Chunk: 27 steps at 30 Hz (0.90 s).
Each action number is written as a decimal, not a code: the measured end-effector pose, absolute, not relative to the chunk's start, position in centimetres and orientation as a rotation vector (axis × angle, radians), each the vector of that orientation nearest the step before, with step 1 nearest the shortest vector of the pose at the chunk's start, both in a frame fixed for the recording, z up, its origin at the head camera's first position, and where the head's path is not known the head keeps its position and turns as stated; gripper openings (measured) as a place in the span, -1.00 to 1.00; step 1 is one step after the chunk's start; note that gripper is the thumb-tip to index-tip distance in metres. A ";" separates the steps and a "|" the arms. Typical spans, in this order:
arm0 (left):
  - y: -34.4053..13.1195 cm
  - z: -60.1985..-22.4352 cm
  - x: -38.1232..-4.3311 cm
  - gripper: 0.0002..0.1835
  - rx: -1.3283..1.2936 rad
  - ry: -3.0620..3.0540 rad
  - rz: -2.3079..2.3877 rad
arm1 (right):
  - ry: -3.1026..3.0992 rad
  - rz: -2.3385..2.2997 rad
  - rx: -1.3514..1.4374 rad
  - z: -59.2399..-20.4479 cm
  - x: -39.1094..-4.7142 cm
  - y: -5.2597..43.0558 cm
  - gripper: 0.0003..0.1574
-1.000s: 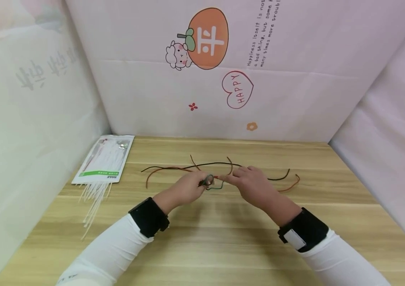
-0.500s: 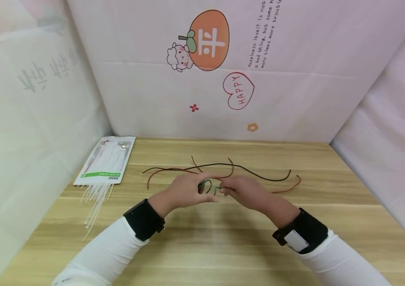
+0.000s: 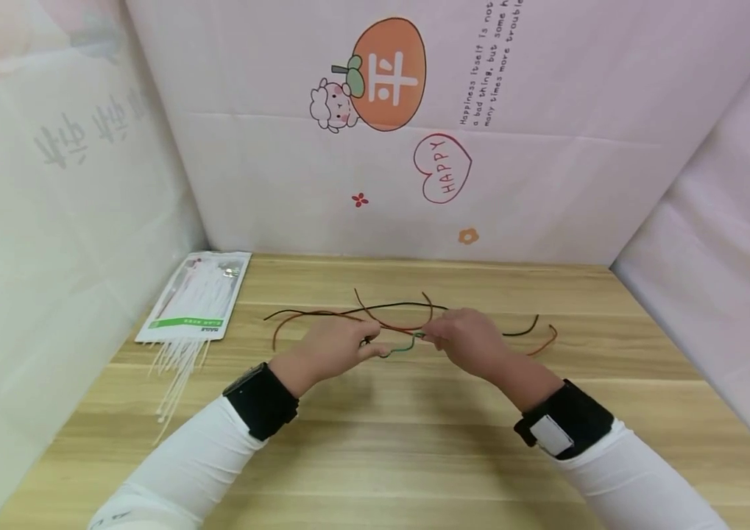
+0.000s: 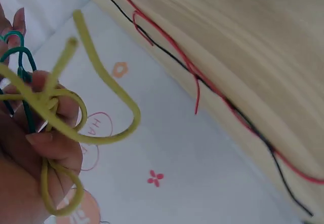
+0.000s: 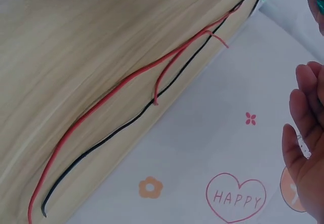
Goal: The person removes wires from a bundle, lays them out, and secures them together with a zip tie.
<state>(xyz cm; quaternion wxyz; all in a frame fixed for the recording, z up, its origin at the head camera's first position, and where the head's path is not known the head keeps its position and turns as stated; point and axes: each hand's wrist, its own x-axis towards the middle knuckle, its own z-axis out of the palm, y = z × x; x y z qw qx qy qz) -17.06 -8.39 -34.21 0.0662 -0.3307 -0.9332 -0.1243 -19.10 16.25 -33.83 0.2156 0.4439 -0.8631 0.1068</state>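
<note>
In the head view my left hand (image 3: 330, 349) holds a green wire (image 3: 402, 349), which spans the gap to my right hand (image 3: 470, 340). The right hand's thumb and finger pinch the other end of it. The left wrist view shows a looped yellow cord (image 4: 132, 123) lying across the left hand (image 4: 55, 148), crossed over itself near the fingers, with green wire (image 4: 29, 113) among its loops. Along the right edge of the right wrist view, several fingers of the right hand (image 5: 310, 133) stand away from the wire; its pinch is out of that frame.
Behind the hands, red wires (image 3: 408, 328) and a black wire (image 3: 401, 303) lie crossed on the wooden table (image 3: 375, 456). A packet (image 3: 196, 294) with white cable ties (image 3: 179, 375) spilling out sits at the left. White printed sheets (image 3: 269, 184) enclose the back and sides.
The right hand went toward the left hand and the near side, took the green wire's end, then drew back away to the right. The left fingers spread briefly and closed again.
</note>
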 end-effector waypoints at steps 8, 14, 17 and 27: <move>-10.0 -34.9 -18.5 -0.86 -0.705 -2.846 -1.057 | -2.319 0.363 1.215 -34.4 -19.8 17.5 -0.76; -11.6 -35.3 -19.1 -0.87 -0.498 -2.835 -1.059 | -2.308 0.316 1.227 -34.9 -19.8 18.5 -0.76; -12.0 -35.4 -19.2 -0.87 -0.437 -2.855 -0.948 | -2.287 0.234 1.248 -35.0 -19.8 18.8 -0.73; -12.4 -35.7 -19.2 -0.64 -0.517 -2.989 -1.212 | -2.462 0.252 1.099 -34.5 -20.4 19.4 -0.68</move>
